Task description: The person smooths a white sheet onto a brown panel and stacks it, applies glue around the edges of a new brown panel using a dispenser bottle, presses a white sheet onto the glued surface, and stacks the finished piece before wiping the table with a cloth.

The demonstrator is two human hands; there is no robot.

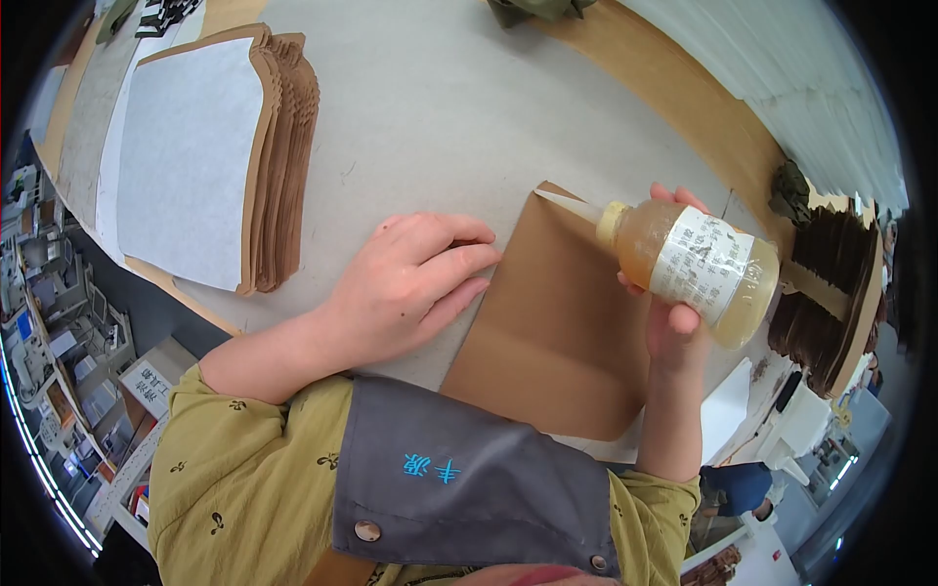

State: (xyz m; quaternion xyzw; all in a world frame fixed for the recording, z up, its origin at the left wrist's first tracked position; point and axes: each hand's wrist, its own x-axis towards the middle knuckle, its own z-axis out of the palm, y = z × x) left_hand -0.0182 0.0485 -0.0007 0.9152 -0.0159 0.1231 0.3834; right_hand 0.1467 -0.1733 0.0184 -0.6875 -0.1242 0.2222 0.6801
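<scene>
My right hand (674, 313) is wrapped round a squeeze bottle (699, 264) with amber liquid, a white written label and a yellow collar. The bottle lies tilted on its side, and its pale tapered nozzle reaches the far left corner of a brown sheet (562, 332). Whether the tip touches the sheet I cannot tell. On the pale tabletop, my left hand (420, 278) rests palm down at the sheet's left edge, fingers stretched and slightly apart. Its fingertips are close to that edge; what lies beneath them is hidden.
At the far left stands a stack of brown pieces (283, 166) topped by a white sheet (191, 161). Dark brown bundles (831, 283) sit at the right, near a white sheet (728, 410). Another person (733, 488) shows at the lower right. Clear plastic sheeting (811, 88) borders the back right.
</scene>
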